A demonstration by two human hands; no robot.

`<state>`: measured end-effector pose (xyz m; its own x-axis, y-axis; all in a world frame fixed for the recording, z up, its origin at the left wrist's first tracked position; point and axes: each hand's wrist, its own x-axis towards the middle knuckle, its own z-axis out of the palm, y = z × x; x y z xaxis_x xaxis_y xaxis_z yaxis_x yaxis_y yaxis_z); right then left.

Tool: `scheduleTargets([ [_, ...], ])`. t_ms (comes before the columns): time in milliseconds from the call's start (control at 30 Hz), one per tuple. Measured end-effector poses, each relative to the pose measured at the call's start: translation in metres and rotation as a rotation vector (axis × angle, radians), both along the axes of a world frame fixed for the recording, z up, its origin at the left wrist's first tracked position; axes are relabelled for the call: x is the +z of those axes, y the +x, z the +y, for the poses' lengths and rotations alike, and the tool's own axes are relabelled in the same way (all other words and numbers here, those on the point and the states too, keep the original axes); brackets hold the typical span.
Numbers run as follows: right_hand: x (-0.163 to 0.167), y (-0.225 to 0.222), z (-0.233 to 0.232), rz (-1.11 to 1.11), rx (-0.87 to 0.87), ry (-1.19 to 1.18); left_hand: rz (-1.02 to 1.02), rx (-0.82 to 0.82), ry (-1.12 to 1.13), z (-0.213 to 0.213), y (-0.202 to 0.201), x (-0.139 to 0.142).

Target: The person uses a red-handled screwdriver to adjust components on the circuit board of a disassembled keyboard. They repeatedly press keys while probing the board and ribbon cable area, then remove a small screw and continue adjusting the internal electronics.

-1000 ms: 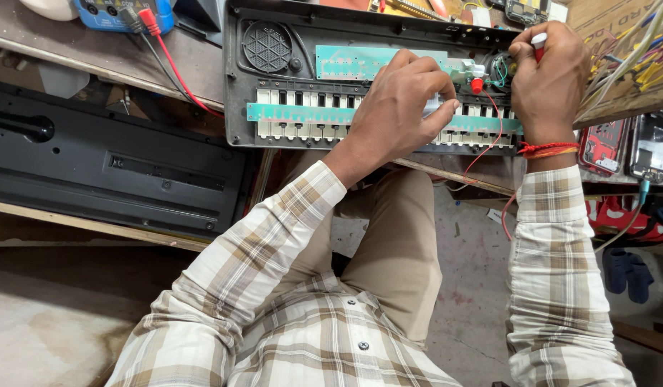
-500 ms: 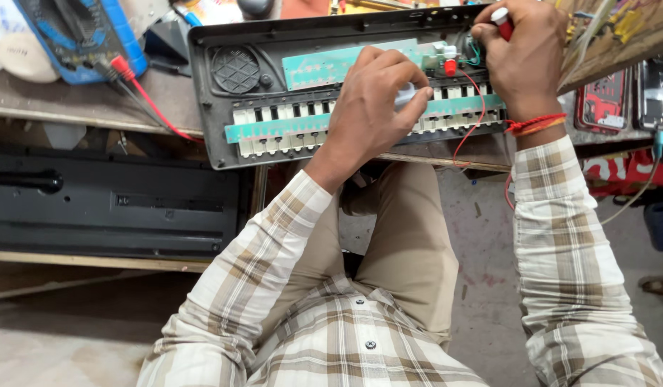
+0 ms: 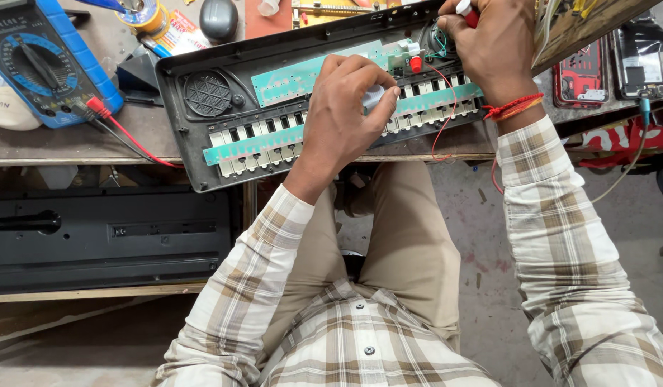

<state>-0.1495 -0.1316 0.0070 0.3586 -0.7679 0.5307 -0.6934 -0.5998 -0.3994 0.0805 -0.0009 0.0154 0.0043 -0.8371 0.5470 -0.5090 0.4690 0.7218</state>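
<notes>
Your left hand (image 3: 342, 115) pinches a small white part against the keyboard (image 3: 202, 154) lying open at the upper centre of the frame, steadying its green board (image 3: 302, 75), while your right hand (image 3: 493, 43) grips a red-handled tool (image 3: 466, 10) over the wiring.

One view only, from a head-worn camera. It looks steeply down over the wearer's chest and lap to the near edge of the table (image 3: 95, 147), which runs across the upper frame. Range is close, about arm's reach. The opened keyboard casing (image 3: 202, 154) overhangs that near edge. Floor fills the lower frame. There is no second view to share ground with.
</notes>
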Motion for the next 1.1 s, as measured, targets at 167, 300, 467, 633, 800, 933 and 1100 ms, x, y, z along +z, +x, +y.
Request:
scheduleTargets([
  [167,-0.003,0.0,-0.006,-0.015,-0.022,0.024,-0.014,-0.003,0.003,0.0,0.001,0.001],
  [300,-0.006,-0.001,-0.009,-0.021,-0.074,0.092,-0.011,-0.004,0.009,0.0,0.001,0.0],
  [467,-0.007,-0.004,-0.015,-0.024,-0.042,0.072,-0.03,0.004,0.003,-0.001,0.001,-0.001],
  [633,-0.01,-0.004,-0.025,0.052,-0.102,0.087,-0.019,-0.004,0.016,-0.001,0.002,0.0],
  [800,-0.005,-0.001,-0.034,0.014,-0.078,0.321,-0.015,0.001,-0.012,0.0,0.002,0.0],
  [933,0.003,0.004,-0.033,0.185,-0.178,0.28,-0.004,-0.001,0.011,-0.001,0.002,-0.001],
  [1100,0.002,0.009,-0.035,0.239,-0.086,0.213,-0.012,0.001,-0.001,-0.002,0.002,-0.002],
])
